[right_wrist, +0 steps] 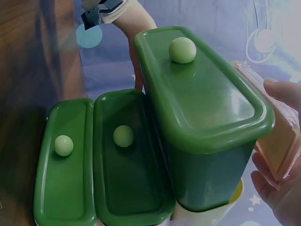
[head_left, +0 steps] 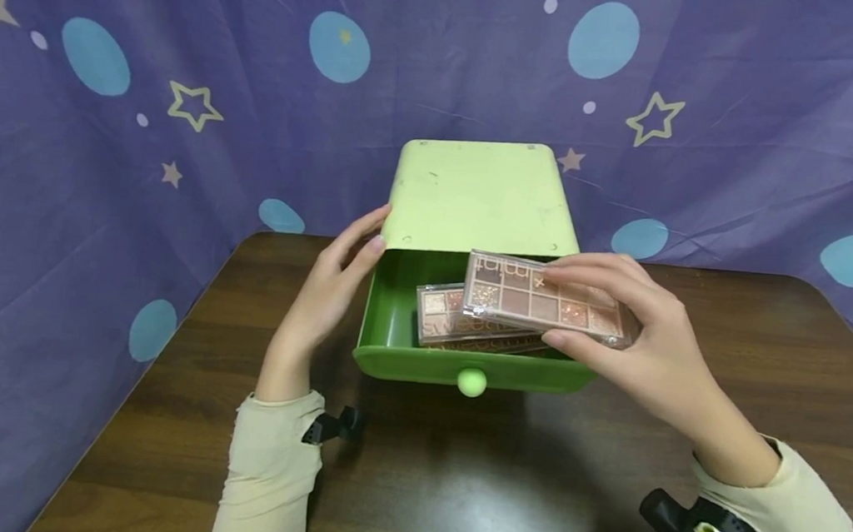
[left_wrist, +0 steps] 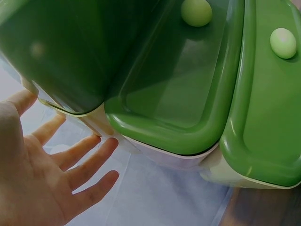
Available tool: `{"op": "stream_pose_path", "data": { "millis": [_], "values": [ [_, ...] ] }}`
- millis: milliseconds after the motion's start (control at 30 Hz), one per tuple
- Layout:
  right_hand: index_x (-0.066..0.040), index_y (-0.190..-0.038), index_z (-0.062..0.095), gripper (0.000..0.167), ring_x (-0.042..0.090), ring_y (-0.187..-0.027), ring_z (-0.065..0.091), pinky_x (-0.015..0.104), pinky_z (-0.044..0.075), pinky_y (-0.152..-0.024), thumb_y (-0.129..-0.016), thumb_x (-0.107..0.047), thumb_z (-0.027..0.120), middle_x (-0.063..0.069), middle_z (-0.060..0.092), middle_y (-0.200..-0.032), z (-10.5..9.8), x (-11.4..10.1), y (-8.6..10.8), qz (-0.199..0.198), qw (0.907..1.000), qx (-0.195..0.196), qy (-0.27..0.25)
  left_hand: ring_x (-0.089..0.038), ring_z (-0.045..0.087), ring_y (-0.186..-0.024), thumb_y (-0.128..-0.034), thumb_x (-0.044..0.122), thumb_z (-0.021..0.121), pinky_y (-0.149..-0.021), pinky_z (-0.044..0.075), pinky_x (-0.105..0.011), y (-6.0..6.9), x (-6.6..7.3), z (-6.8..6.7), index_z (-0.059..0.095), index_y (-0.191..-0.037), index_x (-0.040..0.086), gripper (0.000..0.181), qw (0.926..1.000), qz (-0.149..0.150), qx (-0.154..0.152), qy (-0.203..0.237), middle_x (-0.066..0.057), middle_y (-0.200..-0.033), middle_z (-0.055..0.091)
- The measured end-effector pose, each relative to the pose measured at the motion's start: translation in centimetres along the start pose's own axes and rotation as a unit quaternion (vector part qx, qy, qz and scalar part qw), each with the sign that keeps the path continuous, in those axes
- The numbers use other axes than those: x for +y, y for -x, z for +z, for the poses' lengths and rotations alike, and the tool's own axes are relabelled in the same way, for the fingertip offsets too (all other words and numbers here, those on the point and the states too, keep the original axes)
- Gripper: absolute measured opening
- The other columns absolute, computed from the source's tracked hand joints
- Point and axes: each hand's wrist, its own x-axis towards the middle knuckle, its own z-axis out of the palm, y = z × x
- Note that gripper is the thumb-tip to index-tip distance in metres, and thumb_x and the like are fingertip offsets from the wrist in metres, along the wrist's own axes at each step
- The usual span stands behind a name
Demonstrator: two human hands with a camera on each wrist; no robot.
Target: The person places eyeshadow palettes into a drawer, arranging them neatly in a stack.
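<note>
A cabinet (head_left: 485,195) with a pale green top stands on the table, its uppermost green drawer (head_left: 389,363) pulled out. My right hand (head_left: 641,350) pinches a clear-lidded eyeshadow palette (head_left: 517,304) between thumb and fingers, holding it tilted above the drawer's right side. Below it, partly covered, more eyeshadow palettes (head_left: 438,315) lie inside. In the right wrist view the held palette (right_wrist: 282,141) shows its edge and underside beside the drawer. My left hand (head_left: 322,295) touches the cabinet's left side; the left wrist view shows its fingers (left_wrist: 89,165) spread and fairly straight.
Two closed drawers, the middle one (right_wrist: 131,183) and the bottom one (right_wrist: 66,188), sit beneath the pulled-out drawer, each with a round knob. A brown wooden table (head_left: 179,447) carries the cabinet. Behind it hangs a purple curtain (head_left: 456,76) patterned with stars and blue ovals.
</note>
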Motion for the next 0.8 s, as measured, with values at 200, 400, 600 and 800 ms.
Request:
{"op": "stream_pose_path", "data": {
  "millis": [200, 400, 600, 800],
  "values": [
    [-0.01, -0.12, 0.071, 0.056, 0.016, -0.116, 0.054, 0.026, 0.039, -0.103, -0.068, 0.005, 0.087, -0.001, 0.065, -0.121, 0.5, 0.3, -1.0, -0.008, 0.9989, -0.04, 0.023, -0.013, 0.039, -0.137, -0.1045, 0.031, 0.048, -0.111, 0.034, -0.042, 0.0, 0.1, 0.0, 0.044, -0.151, 0.023, 0.047, 1.0, 0.002, 0.002, -0.002, 0.0, -0.15, 0.044],
    [-0.017, -0.122, 0.07, 0.051, 0.012, -0.117, 0.053, 0.026, 0.039, -0.103, -0.075, -0.005, 0.086, -0.008, 0.063, -0.123, 0.8, 0.5, -1.9, 0.013, 0.9949, -0.094, 0.033, -0.014, 0.038, -0.137, -0.1045, 0.032, 0.048, -0.112, 0.034, -0.042, 0.0, 0.0, 0.0, 0.044, -0.151, 0.023, 0.048, 1.0, -0.001, 0.002, -0.003, 0.0, -0.15, 0.044],
    [-0.021, -0.123, 0.069, 0.049, 0.01, -0.117, 0.054, 0.026, 0.042, -0.1, -0.077, -0.016, 0.087, -0.012, 0.062, -0.124, 1.0, 0.8, -2.5, 0.029, 0.9885, -0.142, 0.043, -0.014, 0.037, -0.138, -0.1045, 0.032, 0.048, -0.112, 0.033, -0.043, 0.0, 0.1, 0.0, 0.044, -0.151, 0.023, 0.048, 1.0, -0.003, 0.001, -0.004, 0.0, -0.151, 0.043],
    [-0.023, -0.119, 0.072, 0.044, 0.009, -0.113, 0.056, 0.026, 0.045, -0.093, -0.078, -0.02, 0.086, -0.012, 0.063, -0.123, 1.1, 1.2, -3.0, 0.031, 0.983, -0.172, 0.058, -0.015, 0.036, -0.139, -0.1044, 0.033, 0.048, -0.112, 0.032, -0.043, 0.0, 0.1, 0.1, 0.043, -0.151, 0.023, 0.048, 1.0, -0.003, 0.001, -0.003, -0.001, -0.151, 0.043]
  ]
}}
